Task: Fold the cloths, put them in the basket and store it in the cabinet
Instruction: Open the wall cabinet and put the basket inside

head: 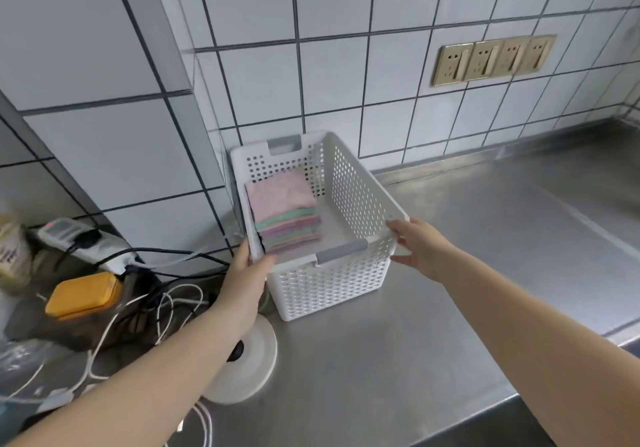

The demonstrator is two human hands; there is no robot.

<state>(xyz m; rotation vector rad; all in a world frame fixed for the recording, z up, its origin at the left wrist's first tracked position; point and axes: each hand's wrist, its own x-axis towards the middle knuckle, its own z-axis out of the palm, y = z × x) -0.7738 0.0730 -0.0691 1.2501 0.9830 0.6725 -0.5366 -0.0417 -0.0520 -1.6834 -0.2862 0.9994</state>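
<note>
— Where's the basket?
— On the steel counter by the wall, folded cloths stacked inside.
— Hands?
— Left hand grips the near-left rim; right hand, fingers spread, touches the right corner.
— Heavy?
— Probably light, stiff plastic; lift by both rims.

— What is the bench like?
— Grey brushed steel, set against a tiled wall.
— What sits on it?
— A white perforated basket at the back, near the wall corner. Just in front of its left corner lies a round white disc. Further left are a yellow box, a white power strip and a tangle of cables.
</note>
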